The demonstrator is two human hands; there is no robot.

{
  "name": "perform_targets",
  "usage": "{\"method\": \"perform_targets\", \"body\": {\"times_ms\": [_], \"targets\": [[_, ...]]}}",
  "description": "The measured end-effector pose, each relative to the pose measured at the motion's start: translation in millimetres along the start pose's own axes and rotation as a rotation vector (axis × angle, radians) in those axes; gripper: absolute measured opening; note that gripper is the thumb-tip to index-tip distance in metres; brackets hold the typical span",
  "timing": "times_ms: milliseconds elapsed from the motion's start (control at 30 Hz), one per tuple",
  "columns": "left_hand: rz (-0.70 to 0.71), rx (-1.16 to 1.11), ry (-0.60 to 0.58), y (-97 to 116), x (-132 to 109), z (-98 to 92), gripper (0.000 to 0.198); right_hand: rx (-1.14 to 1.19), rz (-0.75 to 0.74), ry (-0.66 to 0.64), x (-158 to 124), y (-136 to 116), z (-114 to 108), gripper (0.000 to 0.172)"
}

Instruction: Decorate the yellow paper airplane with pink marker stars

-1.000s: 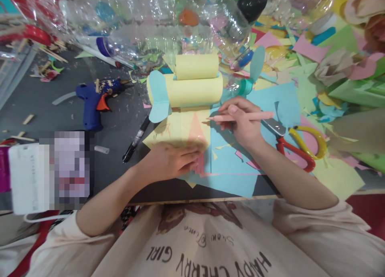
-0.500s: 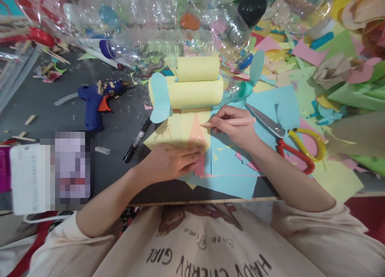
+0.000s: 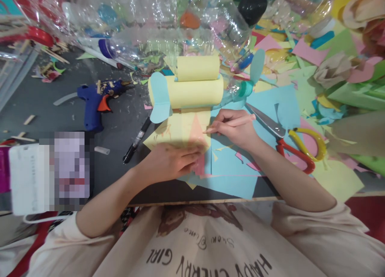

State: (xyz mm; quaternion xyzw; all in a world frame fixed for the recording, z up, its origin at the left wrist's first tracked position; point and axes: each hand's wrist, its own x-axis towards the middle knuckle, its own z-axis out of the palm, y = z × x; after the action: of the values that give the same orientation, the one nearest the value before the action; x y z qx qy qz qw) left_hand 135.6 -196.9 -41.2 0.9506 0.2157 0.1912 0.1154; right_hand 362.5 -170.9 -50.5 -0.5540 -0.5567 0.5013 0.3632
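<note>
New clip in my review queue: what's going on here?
At a cluttered table, a person's right hand holds a pink pen, its tip by the right edge of a pointed pinkish piece. The left hand lies across that piece and yellow paper. Just beyond lies a yellow-wrapped bottle; scissors lie to the right, a blue glue gun to the left.

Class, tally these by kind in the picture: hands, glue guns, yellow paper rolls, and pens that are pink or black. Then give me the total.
Hands: 2 (left hand, right hand)
Glue gun: 1
Yellow paper rolls: 2 (larger roll, smaller roll)
Pens: 2 (pink pen, black pen)
Total: 7
</note>
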Motion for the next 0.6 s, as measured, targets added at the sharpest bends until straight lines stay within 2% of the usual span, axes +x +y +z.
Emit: {"method": "perform_targets", "body": {"times_ms": [200, 433, 600], "targets": [[-0.011, -0.048, -0.105, -1.4, -4.9, 3.5, 0.035, 0.059, -0.04, 0.103, 0.3, 0.3, 2.0, 0.024], [-0.022, -0.061, -0.135, -2.2, -6.9, 4.9, 0.037, 0.032, -0.057, 0.073, -0.3, 0.1, 2.8, 0.025], [-0.043, -0.082, -0.159, -2.6, -7.2, 5.5, 0.036, 0.007, 0.001, 0.043, 0.3, -2.4, 2.3, 0.028]]}}
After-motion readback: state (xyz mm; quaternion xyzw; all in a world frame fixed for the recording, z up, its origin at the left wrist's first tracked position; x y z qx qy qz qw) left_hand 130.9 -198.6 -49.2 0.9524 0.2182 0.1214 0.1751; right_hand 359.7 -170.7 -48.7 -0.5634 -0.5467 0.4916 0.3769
